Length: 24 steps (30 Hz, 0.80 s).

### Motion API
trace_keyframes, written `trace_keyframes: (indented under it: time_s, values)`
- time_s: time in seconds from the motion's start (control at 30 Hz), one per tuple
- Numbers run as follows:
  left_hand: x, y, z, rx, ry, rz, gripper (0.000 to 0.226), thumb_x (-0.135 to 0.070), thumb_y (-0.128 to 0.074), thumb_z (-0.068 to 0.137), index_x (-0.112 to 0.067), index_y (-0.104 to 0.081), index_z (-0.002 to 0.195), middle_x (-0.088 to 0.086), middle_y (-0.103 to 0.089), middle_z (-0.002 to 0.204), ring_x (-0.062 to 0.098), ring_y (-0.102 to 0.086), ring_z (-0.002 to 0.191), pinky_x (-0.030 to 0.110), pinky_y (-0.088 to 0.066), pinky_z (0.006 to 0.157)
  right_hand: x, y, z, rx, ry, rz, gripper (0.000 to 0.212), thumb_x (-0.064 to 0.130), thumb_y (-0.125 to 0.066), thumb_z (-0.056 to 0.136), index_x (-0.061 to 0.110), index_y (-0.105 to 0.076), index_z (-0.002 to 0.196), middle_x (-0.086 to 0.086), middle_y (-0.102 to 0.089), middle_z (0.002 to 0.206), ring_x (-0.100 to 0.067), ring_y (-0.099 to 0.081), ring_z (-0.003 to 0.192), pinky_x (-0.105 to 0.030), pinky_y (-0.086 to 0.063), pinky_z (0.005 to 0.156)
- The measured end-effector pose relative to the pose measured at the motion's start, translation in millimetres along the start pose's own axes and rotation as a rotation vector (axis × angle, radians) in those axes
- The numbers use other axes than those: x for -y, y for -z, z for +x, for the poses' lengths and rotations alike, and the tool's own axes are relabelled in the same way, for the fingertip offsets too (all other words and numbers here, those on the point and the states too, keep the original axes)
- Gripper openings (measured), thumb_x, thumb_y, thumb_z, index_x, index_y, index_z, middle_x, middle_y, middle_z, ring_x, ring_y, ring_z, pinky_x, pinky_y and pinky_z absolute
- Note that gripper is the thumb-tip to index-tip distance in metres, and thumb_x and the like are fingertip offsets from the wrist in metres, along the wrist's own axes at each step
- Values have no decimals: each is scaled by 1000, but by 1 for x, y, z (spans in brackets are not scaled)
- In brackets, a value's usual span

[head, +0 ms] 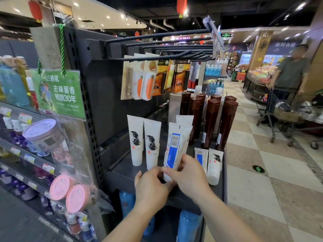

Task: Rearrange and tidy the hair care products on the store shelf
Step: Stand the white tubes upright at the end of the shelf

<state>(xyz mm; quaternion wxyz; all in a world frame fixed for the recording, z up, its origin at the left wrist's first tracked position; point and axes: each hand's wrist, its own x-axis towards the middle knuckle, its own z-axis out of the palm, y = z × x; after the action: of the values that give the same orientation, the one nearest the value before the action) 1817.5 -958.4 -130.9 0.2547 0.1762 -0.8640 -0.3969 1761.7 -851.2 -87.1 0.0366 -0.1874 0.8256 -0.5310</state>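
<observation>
A white tube (176,145) with a blue label and barcode facing me stands cap-down near the front of the dark shelf (122,173). My right hand (190,173) grips its lower part and my left hand (152,184) holds its cap end. Two white tubes (144,140) with a black hair drawing stand upright to its left. Two shorter white tubes (209,161) stand to its right at the shelf's front corner. Several tall brown bottles (211,117) stand in rows behind, with another white tube partly hidden behind the held one.
Black peg hooks (157,48) jut out above the shelf, with carded items (145,79) hanging from them. Blue bottles (188,226) stand on the shelf below. At left, shelves hold pink and purple jars (70,193). A person with a shopping cart (283,110) stands in the aisle at right.
</observation>
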Motion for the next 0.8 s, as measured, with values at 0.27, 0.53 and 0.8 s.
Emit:
trace_keyframes:
  time_s: [0.27,0.53,0.8]
  values:
    - [-5,-13,-3,-184,45,103,25,-50,-61,67,-32,-44,67,-13,-56,60,3,-56,72,34,-17,112,-1,4,-4,-10,-23,-49,41,44,-79,71,37,-58,106,17,-63,103,-2,-61,97,-35,-50,91]
    - [3,-20,-7,-214,-9,170,35,-61,-57,65,-31,-38,69,-12,-52,63,4,-50,73,36,-19,112,-2,7,-1,35,-46,-66,48,42,-82,68,32,-52,103,16,-65,92,2,-61,88,-30,-52,83]
    - [11,-16,-9,-167,-67,185,28,-63,-58,69,-40,-57,84,-25,-59,80,-6,-48,90,30,-6,114,-7,8,2,94,20,-60,41,16,-72,79,33,-53,112,17,-66,96,0,-63,88,-31,-54,85]
